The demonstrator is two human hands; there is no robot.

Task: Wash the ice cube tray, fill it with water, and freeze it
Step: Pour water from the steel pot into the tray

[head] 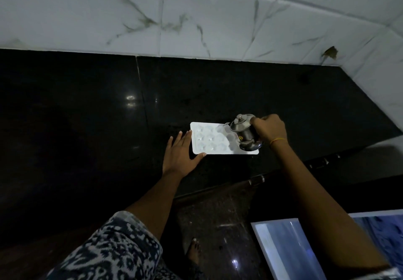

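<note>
A steel jug [245, 134] is being gripped by the right hand [270, 130], fingers curled round its far side, and is being tilted spout-down over the right end of the ice cube tray [209, 139]. The tray is lying flat on the black desk [87, 116], near its front edge. The left hand [180, 154] is being held open, fingers straight, with the thumb touching the tray's left front corner (steadying it, by appearance). Risk is being noted: too steep a tilt is likely to overfill the shallow cells and flood the desk. Both arms are being extended forward, right wrist rolled inward.
</note>
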